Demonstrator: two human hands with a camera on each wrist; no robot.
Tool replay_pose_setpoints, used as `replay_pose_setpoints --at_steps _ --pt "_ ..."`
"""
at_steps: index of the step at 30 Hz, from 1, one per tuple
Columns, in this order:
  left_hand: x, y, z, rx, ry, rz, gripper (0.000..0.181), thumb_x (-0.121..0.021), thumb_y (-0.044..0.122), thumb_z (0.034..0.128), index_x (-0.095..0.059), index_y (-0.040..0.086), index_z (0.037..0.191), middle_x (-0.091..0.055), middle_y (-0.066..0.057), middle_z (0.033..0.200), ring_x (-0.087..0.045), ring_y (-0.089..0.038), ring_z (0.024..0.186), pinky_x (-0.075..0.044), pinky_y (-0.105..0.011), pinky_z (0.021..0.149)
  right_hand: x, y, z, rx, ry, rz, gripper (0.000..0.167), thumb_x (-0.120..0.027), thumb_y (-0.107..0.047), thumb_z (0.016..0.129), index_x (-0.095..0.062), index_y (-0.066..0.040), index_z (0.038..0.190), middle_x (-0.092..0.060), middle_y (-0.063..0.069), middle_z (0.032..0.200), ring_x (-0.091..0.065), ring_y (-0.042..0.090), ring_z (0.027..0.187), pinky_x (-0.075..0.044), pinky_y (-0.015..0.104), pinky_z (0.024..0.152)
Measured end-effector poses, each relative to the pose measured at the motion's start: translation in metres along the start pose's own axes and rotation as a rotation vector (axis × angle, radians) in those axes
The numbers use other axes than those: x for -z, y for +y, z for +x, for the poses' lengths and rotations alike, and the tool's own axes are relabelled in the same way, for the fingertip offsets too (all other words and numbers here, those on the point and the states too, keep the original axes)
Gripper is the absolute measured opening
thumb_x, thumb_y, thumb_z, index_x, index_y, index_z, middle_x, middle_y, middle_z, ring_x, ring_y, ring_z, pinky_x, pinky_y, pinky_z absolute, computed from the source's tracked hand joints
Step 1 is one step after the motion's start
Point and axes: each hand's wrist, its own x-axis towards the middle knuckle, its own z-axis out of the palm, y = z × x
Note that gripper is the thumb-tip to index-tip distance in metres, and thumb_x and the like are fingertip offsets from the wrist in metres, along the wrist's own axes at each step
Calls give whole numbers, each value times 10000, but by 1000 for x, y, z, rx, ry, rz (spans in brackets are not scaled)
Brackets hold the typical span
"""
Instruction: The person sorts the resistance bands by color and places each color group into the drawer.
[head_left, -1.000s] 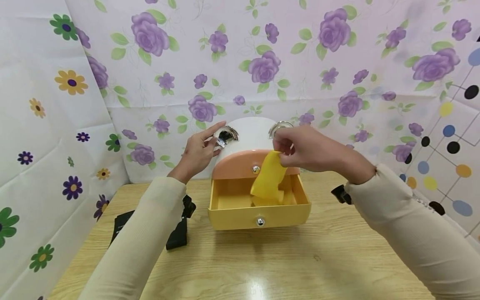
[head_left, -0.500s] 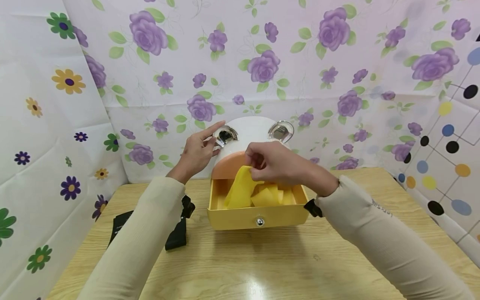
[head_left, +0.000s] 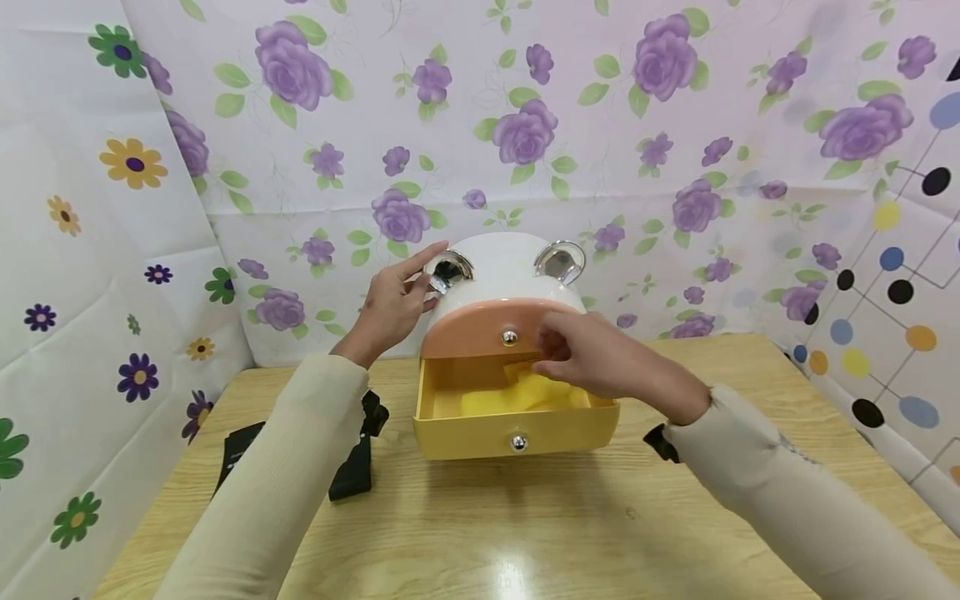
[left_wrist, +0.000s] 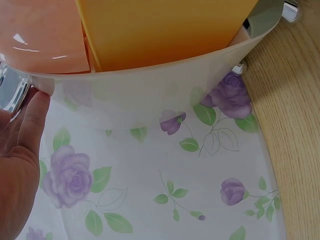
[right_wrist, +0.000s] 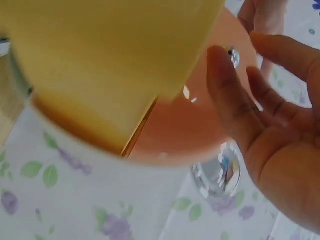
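Observation:
A white drawer box [head_left: 504, 258] with two round silver eyes on top stands at the back of the table. Its orange upper drawer [head_left: 468, 332] is closed, while the yellow lower drawer [head_left: 457, 437] is pulled out. Inside the yellow drawer lies a crumpled yellow cloth [head_left: 487, 403]. My left hand [head_left: 392, 307] holds the box by its left silver eye [head_left: 453, 272], thumb and fingers around it. Above the right side of the drawer is my right hand [head_left: 596, 354], its thumb and fingers apart and holding nothing, as the right wrist view also shows.
A black flat item [head_left: 351, 471] lies on the wooden table [head_left: 450, 533] at the left, partly behind the left sleeve. Purple-flowered fabric [head_left: 525, 133] hangs close behind the box. Patterned sheets flank the table on both sides.
My right hand first carried the yellow cloth leftward over the open drawer, then let go and drew back right. The cloth now lies flat in the drawer. The left hand stays put.

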Motion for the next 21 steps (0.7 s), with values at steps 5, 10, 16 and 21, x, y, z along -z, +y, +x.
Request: replay_pose_setpoints --at_steps 5,10,16,21 --pt "-1 0 1 1 4 15 512 -425 0 1062 -516 283 1479 -389 -46 1551 -417 -105 612 -598 -284 873 7 7 -22 -3 -4 61 84 -697 -114 957 -617 -106 982 -636 -30 859 -602 134 767 -566 300 676" --pt "0 -1 1 -9 3 17 506 -427 12 1065 -512 286 1481 -393 -44 1548 -424 -109 613 -594 -292 883 3 2 -40 31 11 127 59 -690 -122 964 -636 -102 976 -633 -37 806 -584 124 689 -547 261 591" --pt "0 -1 0 2 6 7 505 -423 8 1066 -512 279 1483 -384 -31 1558 -422 -108 618 -591 -287 888 -15 -5 -56 30 -77 323 87 -665 -149 986 -656 -64 1005 -654 45 799 -581 127 592 -554 268 507" --pt "-1 0 0 6 8 2 499 -423 12 1067 -515 276 1480 -426 -46 1514 -421 -110 614 -591 -286 891 -37 0 -65 37 -175 420 182 -641 -155 1002 -655 -39 1142 -684 0 944 -659 129 791 -614 296 652"
